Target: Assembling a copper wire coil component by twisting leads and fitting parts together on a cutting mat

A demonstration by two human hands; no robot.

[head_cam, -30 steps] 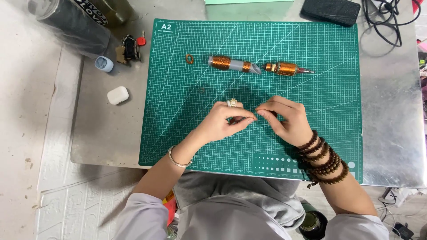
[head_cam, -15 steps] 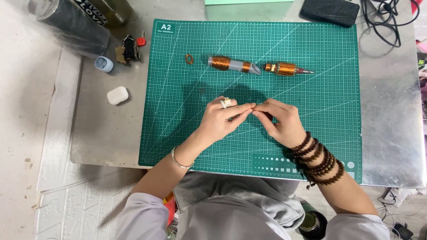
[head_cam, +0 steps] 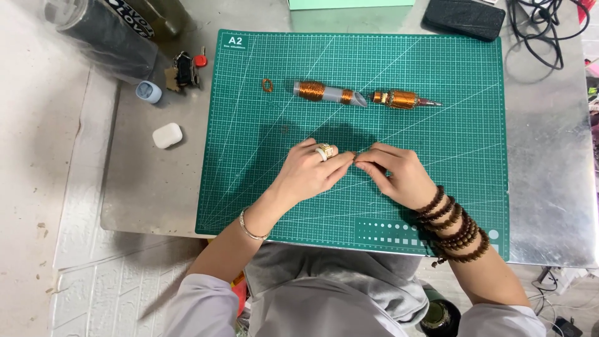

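While your left hand (head_cam: 309,175) and right hand (head_cam: 399,175) meet fingertip to fingertip above the green cutting mat (head_cam: 262,200), both grips pinch closed on something too small to identify, probably light and fragile. Beyond them lie two copper-wound coils (head_cam: 327,92).

Bright, even overhead light; I see a sharp picture.
Soft shadow beyond my hands on the green gridded cutting mat (head_cam: 437,156); dull glare on the bare metal tabletop (head_cam: 549,156).

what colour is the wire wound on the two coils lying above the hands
Copper-orange, on both coils, seen in the head view.
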